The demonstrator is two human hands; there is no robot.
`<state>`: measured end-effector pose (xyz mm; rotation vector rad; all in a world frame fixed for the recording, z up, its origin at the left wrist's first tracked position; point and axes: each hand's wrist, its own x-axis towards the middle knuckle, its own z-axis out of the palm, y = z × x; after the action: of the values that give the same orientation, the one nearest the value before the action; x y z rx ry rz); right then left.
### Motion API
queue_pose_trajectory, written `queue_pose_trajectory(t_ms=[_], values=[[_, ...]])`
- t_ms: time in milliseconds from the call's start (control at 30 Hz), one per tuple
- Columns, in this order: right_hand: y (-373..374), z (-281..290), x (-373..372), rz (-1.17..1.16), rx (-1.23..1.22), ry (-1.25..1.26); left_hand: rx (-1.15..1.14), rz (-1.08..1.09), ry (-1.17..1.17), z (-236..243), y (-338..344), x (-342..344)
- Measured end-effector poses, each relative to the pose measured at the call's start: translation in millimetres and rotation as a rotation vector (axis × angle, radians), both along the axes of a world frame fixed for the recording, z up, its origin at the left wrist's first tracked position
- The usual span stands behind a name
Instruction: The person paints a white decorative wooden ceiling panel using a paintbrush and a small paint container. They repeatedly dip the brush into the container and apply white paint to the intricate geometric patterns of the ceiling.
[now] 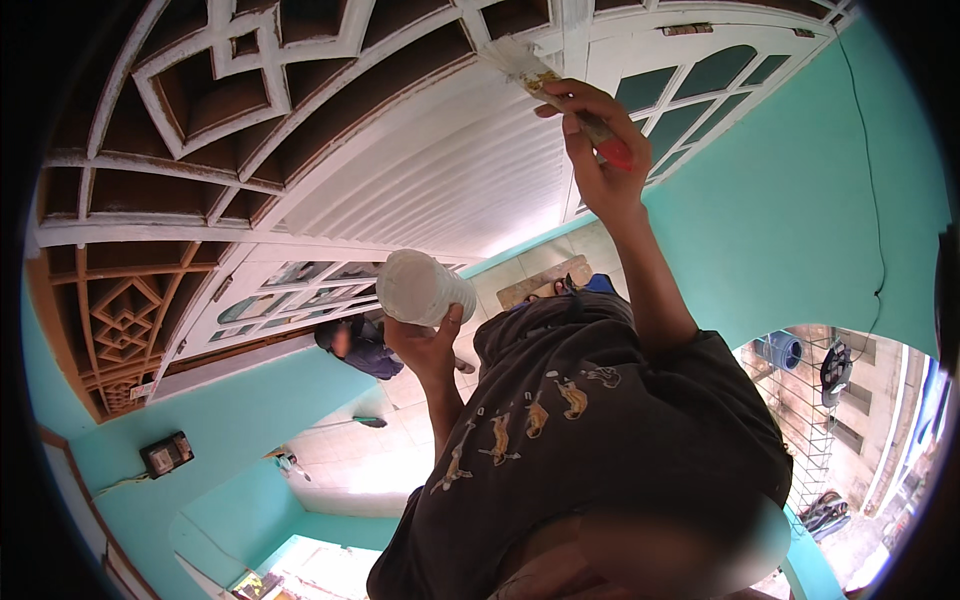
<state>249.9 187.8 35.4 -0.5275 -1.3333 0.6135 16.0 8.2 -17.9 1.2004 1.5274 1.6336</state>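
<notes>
Head view: clamps the fingers of the right hand [598, 182] on a red-ended paintbrush [527, 72], raised to the right-hand part of the white lattice [233, 132]; cannot tell whether touching it. Wraps the fingers of the left hand [425, 345] around a white container [410, 285], below and right of the white lattice, apart from it. Shows a brown lattice [125, 318] just below the white lattice, and a teal wall [800, 220] well to its right.
</notes>
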Motion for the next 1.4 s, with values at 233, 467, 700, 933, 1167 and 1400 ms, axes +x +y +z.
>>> queue_pose_trajectory(t_ms=[233, 467, 700, 933, 1167, 1400], values=[[-3, 8, 0, -0.045, 0.054, -0.031, 0.042, 0.104, -0.101, 3, 0, 5], [-1, 18, 10, -0.073, 0.061, 0.047, 0.035, 0.101, -0.121, 11, 0, 9], [2, 16, 9, -0.258, 0.061, -0.115, 0.075, 0.053, -0.109, 8, 3, 5], [0, 18, 11, -0.314, 0.085, -0.188, 0.085, 0.073, -0.133, 10, 1, 4], [22, 23, 20, -0.508, 0.482, -0.467, 0.070, 0.084, -0.120, 4, 1, -1], [13, 15, 25, -0.456, 0.362, -0.565, 0.045, 0.075, -0.125, 7, 2, -2]])
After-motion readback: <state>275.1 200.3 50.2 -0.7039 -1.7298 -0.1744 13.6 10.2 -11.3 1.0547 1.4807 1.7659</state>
